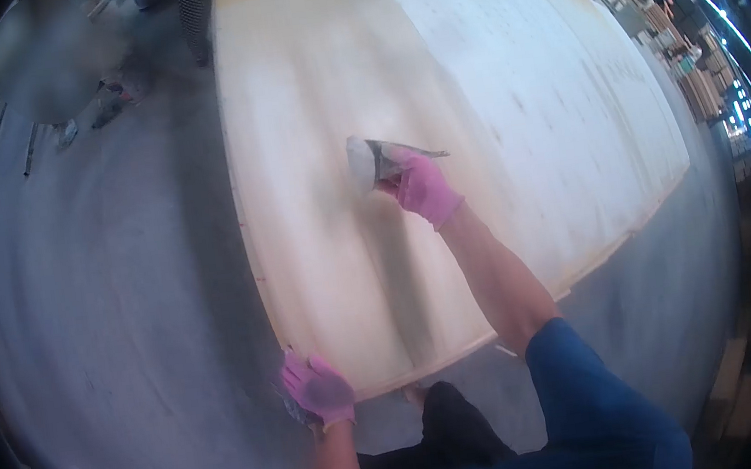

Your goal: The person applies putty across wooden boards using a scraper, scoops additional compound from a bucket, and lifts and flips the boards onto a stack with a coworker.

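Observation:
My right hand (426, 190), in a pink glove, is closed around a scraper-like tool (363, 165) with a broad, whitish flat blade pointing left. The tool is over the middle of a large pale panel (324, 268), whose surface shows cream and white areas with faint streaks. At the panel's near left corner is my left hand (319, 387), also pink-gloved, with its fingers curled. Something dark and crumpled shows beside and under that hand, too unclear to name.
Grey floor (123, 291) surrounds the panel on the left and near side. Stacked boards (701, 95) and shelving stand at the right. Small items (66, 133) lie on the floor at the upper left. Part of a person (193, 19) in patterned clothing shows at the panel's far left.

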Demonstrator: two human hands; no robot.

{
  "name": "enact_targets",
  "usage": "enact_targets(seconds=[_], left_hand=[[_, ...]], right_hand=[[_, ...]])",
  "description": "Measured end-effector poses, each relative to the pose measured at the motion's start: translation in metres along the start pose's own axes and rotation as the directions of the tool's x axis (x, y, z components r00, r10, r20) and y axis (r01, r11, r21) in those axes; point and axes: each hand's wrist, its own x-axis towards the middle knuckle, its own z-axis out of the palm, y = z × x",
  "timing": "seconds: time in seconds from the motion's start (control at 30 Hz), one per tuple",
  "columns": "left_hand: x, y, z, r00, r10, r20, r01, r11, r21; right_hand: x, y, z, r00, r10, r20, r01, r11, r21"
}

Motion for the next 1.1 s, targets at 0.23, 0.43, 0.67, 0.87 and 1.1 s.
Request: enact_targets(seconds=[0.23, 0.43, 0.67, 0.87, 1.1], left_hand=[[0.005, -0.005, 0.010, 0.998, -0.050, 0.025, 0.051, 0.999, -0.017], [0.003, -0.008, 0.008, 0.999, -0.023, 0.025, 0.023, 1.000, -0.008], [0.002, -0.012, 0.001, 1.000, 0.023, 0.009, -0.022, 0.997, -0.073], [-0.017, -0.064, -0.021, 0.989, 0.140, 0.050, -0.115, 0.936, -0.332], [-0.115, -0.209, -0.052, 0.978, -0.112, 0.176, 0.165, 0.932, -0.324]], right_hand=[[0.094, -0.047, 0.039, 0.930, -0.351, 0.107, 0.193, 0.219, -0.957], [0.046, -0.016, 0.056, 0.891, -0.078, 0.448, 0.359, -0.484, -0.798], [-0.117, 0.054, 0.002, 0.848, 0.036, 0.528, 0.439, -0.604, -0.665], [-0.210, 0.095, -0.042, 0.740, -0.151, 0.655, 0.467, -0.586, -0.662], [-0.189, 0.088, -0.003, 0.809, -0.131, 0.573, 0.469, -0.443, -0.764]])
